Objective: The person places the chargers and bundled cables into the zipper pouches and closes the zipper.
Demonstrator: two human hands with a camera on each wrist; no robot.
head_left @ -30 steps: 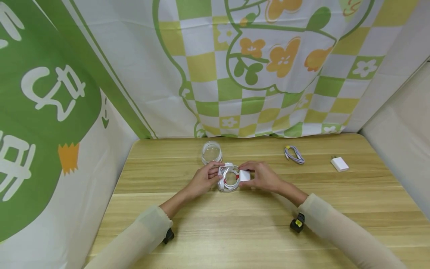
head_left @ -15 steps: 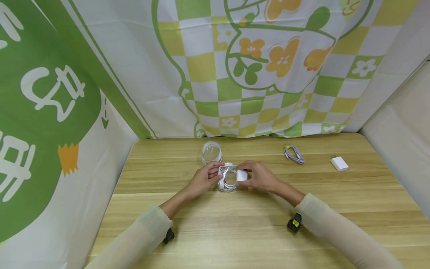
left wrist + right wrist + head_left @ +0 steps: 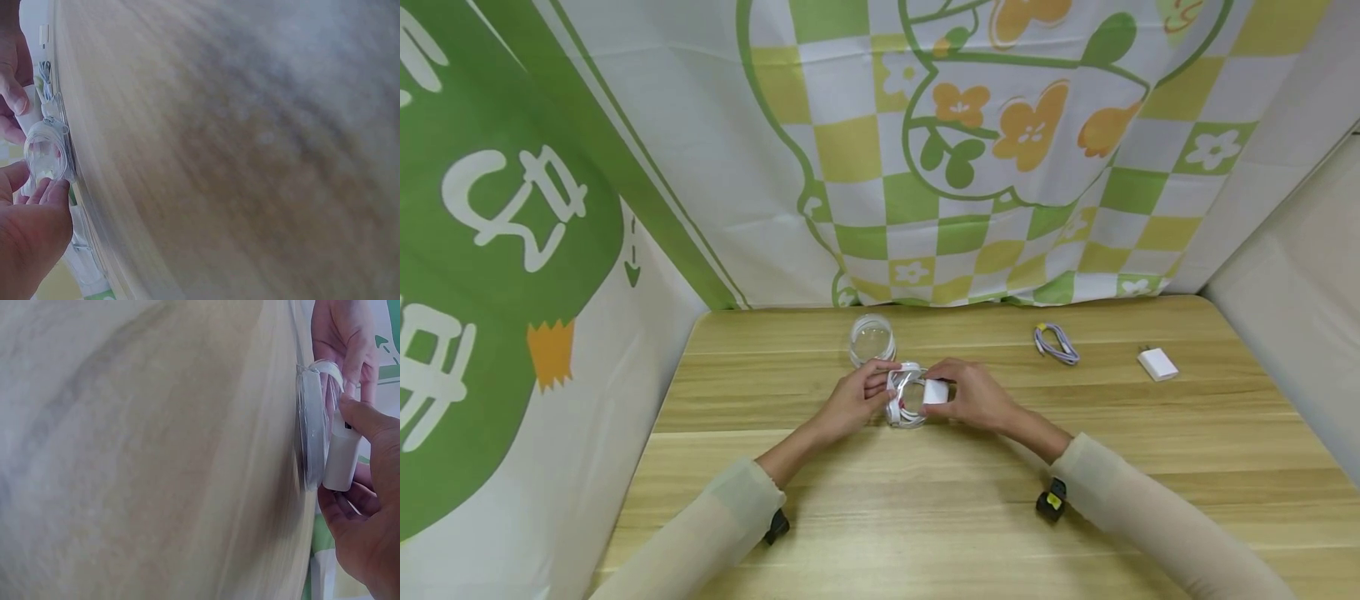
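At mid-table my left hand (image 3: pixel 850 403) holds the left side of a low, round clear case (image 3: pixel 907 422) with coiled white cable inside. In the left wrist view, thumb and fingers lie on either side of this case (image 3: pixel 47 156). A white charger plug (image 3: pixel 936 392) is pinched between thumb and fingers of my right hand (image 3: pixel 981 396), and overlaps the case's right side. The right wrist view has the plug (image 3: pixel 342 459) tilted close beside the case (image 3: pixel 312 425). A bit of red shows among the coils; the plug hides part of them.
Just behind the left hand stands a round clear lid-like piece (image 3: pixel 872 320) with a whitish rim. Farther right lie a coiled lilac cable (image 3: pixel 1057 345) with a yellow tie and another white charger plug (image 3: pixel 1158 364). A patterned curtain (image 3: pixel 925 233) hangs along the table's back edge.
My right hand has moved slightly left with the charger plug, which now covers more of the case and its right-hand red spot. The left hand and case have stayed put.
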